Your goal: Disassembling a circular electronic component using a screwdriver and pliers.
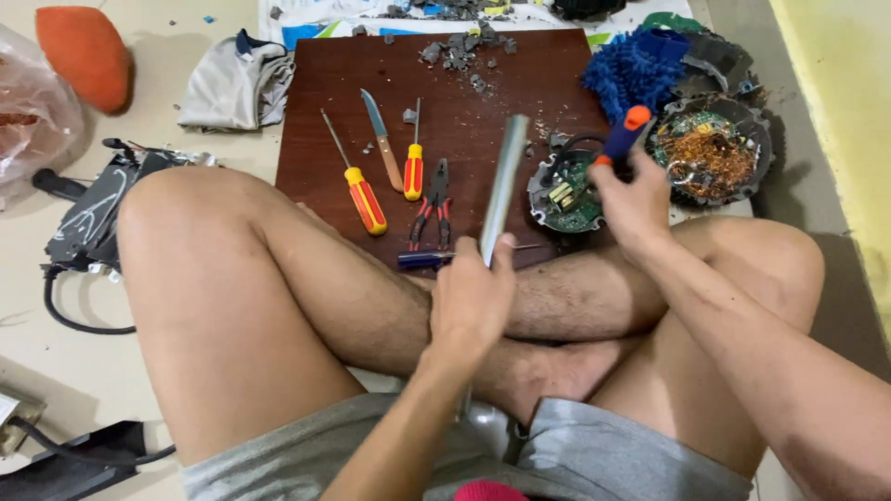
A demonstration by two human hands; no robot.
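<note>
- Head view: a person sits cross-legged on the floor [56,306] with a dark brown board [520,70] in front of the knees.
- Left hand [471,301] is wrapped tight round the lower end of a long grey metal bar [504,181], which slants up over the board.
- Right hand [634,199] is clamped on a tool with a blue and orange handle [626,132], pressed down into a round circuit board [566,195] at the board's right edge.
- Just right of it lies a round motor part [713,153] with copper windings; a blue mop head [636,67] sits behind.
- On the board, left of the bar: two red-and-yellow screwdrivers [365,197], a knife [382,139], and pliers [432,204].
- A blue-handled screwdriver [422,260] lies by the near edge, next to the left hand.
- Grey rubble [459,51] is scattered at the far edge.
- On the floor to the left: a grey cloth [232,83] and an orange cushion [85,56].
</note>
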